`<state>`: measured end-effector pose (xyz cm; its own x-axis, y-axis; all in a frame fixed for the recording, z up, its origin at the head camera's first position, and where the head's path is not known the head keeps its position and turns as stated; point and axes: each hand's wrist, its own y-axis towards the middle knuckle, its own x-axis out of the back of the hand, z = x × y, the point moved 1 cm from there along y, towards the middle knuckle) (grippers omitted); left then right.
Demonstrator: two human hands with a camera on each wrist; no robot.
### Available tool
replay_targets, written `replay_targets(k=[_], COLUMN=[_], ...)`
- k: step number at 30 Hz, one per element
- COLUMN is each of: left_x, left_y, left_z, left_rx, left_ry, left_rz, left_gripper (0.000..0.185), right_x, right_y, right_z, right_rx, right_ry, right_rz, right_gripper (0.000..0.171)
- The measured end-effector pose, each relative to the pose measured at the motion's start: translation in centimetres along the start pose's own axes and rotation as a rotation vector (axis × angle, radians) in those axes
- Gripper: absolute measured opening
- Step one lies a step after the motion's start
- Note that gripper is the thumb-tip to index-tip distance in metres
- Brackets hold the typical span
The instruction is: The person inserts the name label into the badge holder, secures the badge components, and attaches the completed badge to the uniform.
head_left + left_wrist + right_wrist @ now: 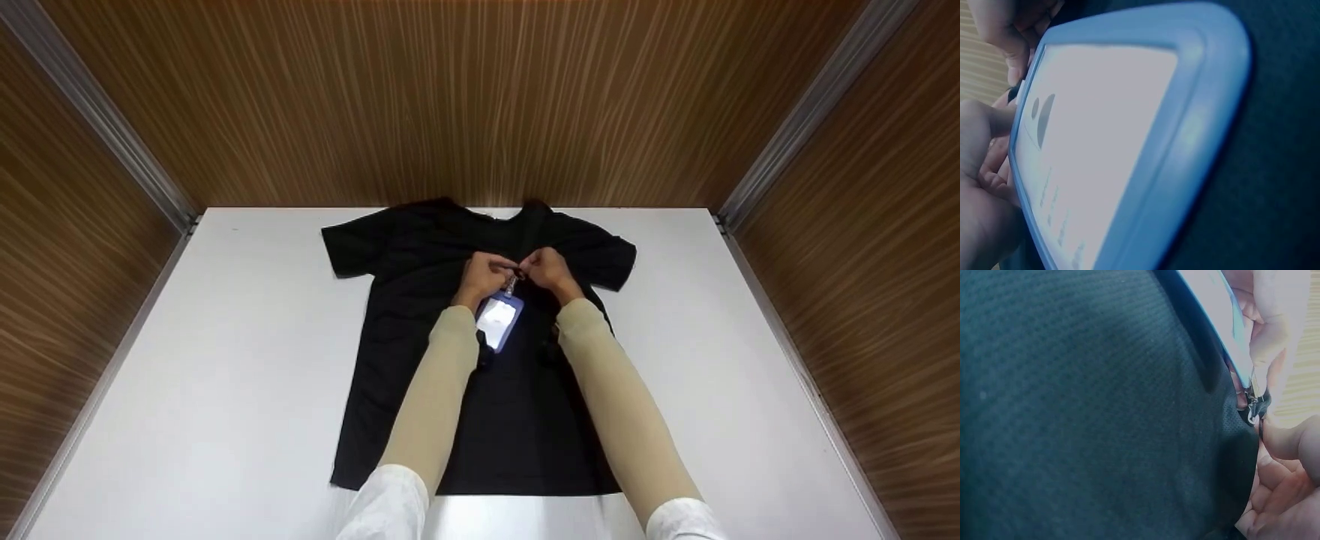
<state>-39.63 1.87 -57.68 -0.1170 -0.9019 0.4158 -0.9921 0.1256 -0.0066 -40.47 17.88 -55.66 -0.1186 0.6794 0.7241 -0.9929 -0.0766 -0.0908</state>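
Observation:
A black T-shirt (pixel 517 435) lies spread on the white table. Over its chest is an ID badge holder (pixel 498 319) with a blue frame and a white card, tilted and hanging from a small metal clip (pixel 1252 396). My left hand (pixel 484 276) pinches the clip end, its thumb close to the metal. Close beside it, my right hand (pixel 550 270) pinches a bit of black cloth right at the clip. In the left wrist view the badge holder (pixel 1190 124) fills the middle and partly covers the fingers. Whether the clip bites the cloth is hard to tell.
The white table (pixel 247 360) shows on both sides of the shirt. Wood-grain panels (pixel 480 97) rise at the back and both sides, with grey metal strips in the corners. Dark wrist devices (pixel 485 351) sit under the forearms, close to the badge.

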Motion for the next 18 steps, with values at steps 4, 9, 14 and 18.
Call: replay_targets(k=[4, 9, 14, 18], left_x=[-0.07, -0.13, -0.04, 0.08], left_y=[0.16, 0.25, 0.25, 0.23], left_z=[0.28, 0.5, 0.47, 0.4], left_rx=[0.041, 0.051, 0.051, 0.049], left_ry=[-0.067, -0.133, -0.157, -0.137], left_rz=[0.017, 0.04, 0.054, 0.055], left_gripper=[0.018, 0.014, 0.014, 0.013], right_x=[0.05, 0.12, 0.22, 0.53], right_y=[-0.09, -0.22, -0.24, -0.32], right_z=[0.02, 0.06, -0.01, -0.32], right_rx=[0.0, -0.012, -0.02, -0.021], right_ry=[0.006, 0.01, 0.017, 0.046], right_rz=[0.007, 0.009, 0.016, 0.03], right_gripper=[0.024, 0.025, 0.025, 0.022])
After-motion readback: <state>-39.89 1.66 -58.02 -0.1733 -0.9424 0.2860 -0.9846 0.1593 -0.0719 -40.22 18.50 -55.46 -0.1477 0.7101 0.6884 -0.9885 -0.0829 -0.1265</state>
